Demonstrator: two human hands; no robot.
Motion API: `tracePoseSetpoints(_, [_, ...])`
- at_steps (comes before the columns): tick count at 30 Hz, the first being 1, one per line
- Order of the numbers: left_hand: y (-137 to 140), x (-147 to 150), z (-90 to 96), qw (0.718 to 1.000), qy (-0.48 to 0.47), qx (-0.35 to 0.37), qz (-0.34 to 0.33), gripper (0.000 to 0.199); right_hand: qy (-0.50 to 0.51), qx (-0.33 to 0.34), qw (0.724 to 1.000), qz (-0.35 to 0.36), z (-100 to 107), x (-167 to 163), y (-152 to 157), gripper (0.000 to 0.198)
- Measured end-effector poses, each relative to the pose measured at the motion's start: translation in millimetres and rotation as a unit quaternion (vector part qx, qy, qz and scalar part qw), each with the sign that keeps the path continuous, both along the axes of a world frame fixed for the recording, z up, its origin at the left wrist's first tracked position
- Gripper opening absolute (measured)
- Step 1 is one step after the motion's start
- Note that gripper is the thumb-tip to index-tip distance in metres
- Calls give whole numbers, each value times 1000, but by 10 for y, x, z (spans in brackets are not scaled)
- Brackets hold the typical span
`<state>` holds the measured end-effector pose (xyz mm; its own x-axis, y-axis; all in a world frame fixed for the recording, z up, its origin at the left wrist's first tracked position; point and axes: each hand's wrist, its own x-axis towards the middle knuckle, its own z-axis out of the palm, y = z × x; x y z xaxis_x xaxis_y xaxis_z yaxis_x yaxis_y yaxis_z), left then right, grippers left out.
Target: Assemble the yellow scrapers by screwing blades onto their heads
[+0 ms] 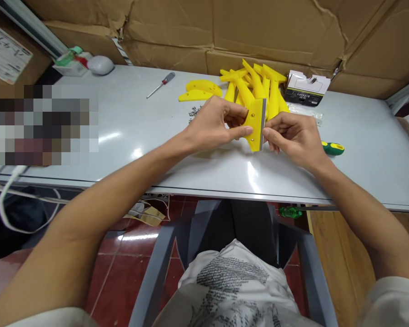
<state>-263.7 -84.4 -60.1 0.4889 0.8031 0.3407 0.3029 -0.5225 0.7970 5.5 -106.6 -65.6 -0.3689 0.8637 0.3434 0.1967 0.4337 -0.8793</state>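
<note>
Above the worktop (364, 154), the left hand's (211, 123) grip was closed on a yellow scraper (254, 125), some fingers hidden behind it. The right hand's (298, 136) grip pinched its metal blade (262, 116), fingertips partly covered. The right wrist cut off a green handle (333, 148); the left hand obscured small screws (193, 111). Beyond, yellow handles (273, 97) overlapped, hard to count.

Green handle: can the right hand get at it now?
Likely yes: the green handle lies close by the right hand, nothing visible between, though that hand is busy at the metal blade.
</note>
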Motion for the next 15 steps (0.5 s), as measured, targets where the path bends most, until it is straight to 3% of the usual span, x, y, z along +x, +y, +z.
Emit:
tracePoseSetpoints(5, [54, -89, 49, 1000, -17, -19, 7, 48, 28, -8, 1000, -8, -4, 31, 41, 67])
tracePoseSetpoints(9, [221, -381, 197, 989, -140, -6, 48, 50, 57, -2, 998, -5, -35, 74, 64, 94])
tracePoseSetpoints(12, [407, -630, 266, 972, -212, 31, 97, 48, 18, 57, 998, 18, -104, 59, 73, 87])
tracePoseSetpoints(15, [582, -772, 236, 961, -230, 29, 150, 53, -78, 167, 980, 74, -164, -42, 97, 80])
